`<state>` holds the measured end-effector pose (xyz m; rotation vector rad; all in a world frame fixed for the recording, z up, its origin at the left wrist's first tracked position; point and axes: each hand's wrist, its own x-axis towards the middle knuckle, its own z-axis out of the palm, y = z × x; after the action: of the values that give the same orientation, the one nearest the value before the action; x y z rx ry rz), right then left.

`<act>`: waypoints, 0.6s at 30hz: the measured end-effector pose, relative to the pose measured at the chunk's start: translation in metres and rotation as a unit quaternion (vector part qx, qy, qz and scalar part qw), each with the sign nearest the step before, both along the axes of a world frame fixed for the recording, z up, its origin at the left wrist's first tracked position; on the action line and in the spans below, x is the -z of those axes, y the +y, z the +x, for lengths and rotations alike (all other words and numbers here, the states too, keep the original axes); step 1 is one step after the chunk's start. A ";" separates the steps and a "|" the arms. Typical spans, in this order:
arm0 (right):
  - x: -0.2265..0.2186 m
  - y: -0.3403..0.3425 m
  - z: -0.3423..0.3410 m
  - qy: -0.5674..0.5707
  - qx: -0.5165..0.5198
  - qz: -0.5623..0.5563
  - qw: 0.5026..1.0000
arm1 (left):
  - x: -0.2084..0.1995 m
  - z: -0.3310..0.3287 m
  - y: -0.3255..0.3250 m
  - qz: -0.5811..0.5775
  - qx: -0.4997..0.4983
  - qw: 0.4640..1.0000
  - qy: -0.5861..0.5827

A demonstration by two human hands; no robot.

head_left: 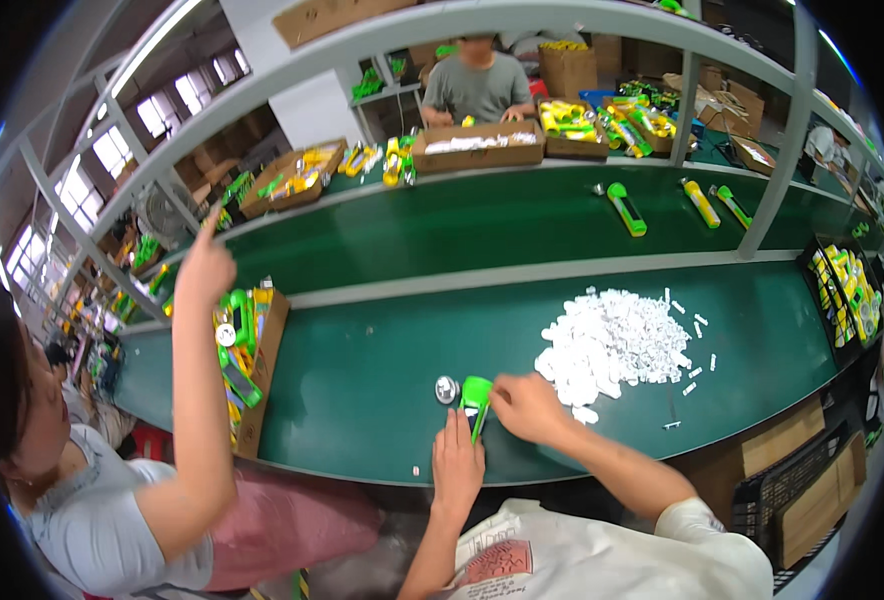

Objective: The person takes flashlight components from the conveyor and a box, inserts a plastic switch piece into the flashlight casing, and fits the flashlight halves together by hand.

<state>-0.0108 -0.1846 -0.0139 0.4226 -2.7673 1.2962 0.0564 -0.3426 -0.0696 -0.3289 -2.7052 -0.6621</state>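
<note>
On the green work table lies a green flashlight body (pixel 477 390) with a dark panel along its handle. My left hand (pixel 456 462) is closed around the lower end of it, partly covering the handle. From the right, my right hand (pixel 530 408) reaches to the flashlight's wide end, its fingers curled in a pinch. What those fingertips hold, if anything, is hidden. A round silver lamp head (pixel 446 389) sits just left of the flashlight, close above my left fingers. To the right of my right hand spreads a heap of small white pieces (pixel 617 340).
A cardboard box (pixel 270 370) of green and yellow flashlights stands left, beside a co-worker whose raised arm (pixel 197 400) points ahead. Beyond a metal rail (pixel 522 272), several flashlights lie on a green belt (pixel 442 220). A black crate (pixel 842 300) holds yellow-green parts at right.
</note>
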 end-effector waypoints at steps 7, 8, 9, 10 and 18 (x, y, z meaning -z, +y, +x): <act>0.069 -0.003 0.041 -0.115 0.076 -0.148 0.979 | -0.003 -0.007 -0.001 0.029 -0.036 0.999 -0.012; 0.071 -0.005 0.040 -0.125 0.074 -0.162 0.976 | -0.004 -0.007 -0.001 0.049 -0.039 0.998 -0.025; 0.069 -0.006 0.037 -0.141 0.078 -0.159 0.974 | 0.004 -0.010 -0.001 0.057 -0.032 0.998 -0.015; 0.063 -0.007 0.037 -0.200 0.073 -0.197 0.957 | 0.007 -0.009 0.000 0.057 -0.030 0.998 -0.010; 0.049 -0.014 0.029 -0.306 0.118 -0.373 0.868 | 0.015 -0.001 0.041 0.054 -0.040 0.996 0.053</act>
<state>0.0178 -0.1983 -0.0632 -0.4400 -2.2506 2.5652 0.0555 -0.3014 -0.0848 -0.2196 -2.5573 -0.7417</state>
